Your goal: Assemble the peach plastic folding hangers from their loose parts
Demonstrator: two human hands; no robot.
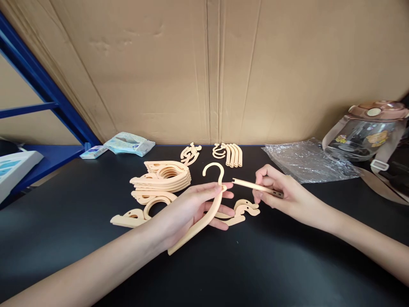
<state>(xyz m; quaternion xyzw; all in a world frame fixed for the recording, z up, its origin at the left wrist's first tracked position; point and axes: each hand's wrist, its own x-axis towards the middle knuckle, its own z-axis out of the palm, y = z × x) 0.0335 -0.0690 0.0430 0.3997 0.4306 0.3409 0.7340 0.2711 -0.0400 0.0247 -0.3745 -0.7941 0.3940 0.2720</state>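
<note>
My left hand (194, 202) pinches a cream plastic hanger piece (204, 219) near its top, where a curved hook (220, 168) stands up from a curved arm. The other fingers are stretched out behind it. In my right hand (276, 189) is a slim cream hanger arm (252, 185), gripped between thumb and fingers, its notched end pointing left at the hook joint with a small gap between. Beyond my left hand lies a stack of folded cream hangers (168, 177). Loose curved hanger parts (244, 209) rest on the table behind and between my hands, partly hidden by my left fingers.
At the back lie loose hooks (191, 153) and a row of small arms (234, 154). Crumpled clear plastic (306, 162) and a strapped water bottle (367, 132) are at right. A tissue pack (129, 144) sits at back left, near a blue metal frame (47, 76). Cardboard stands behind.
</note>
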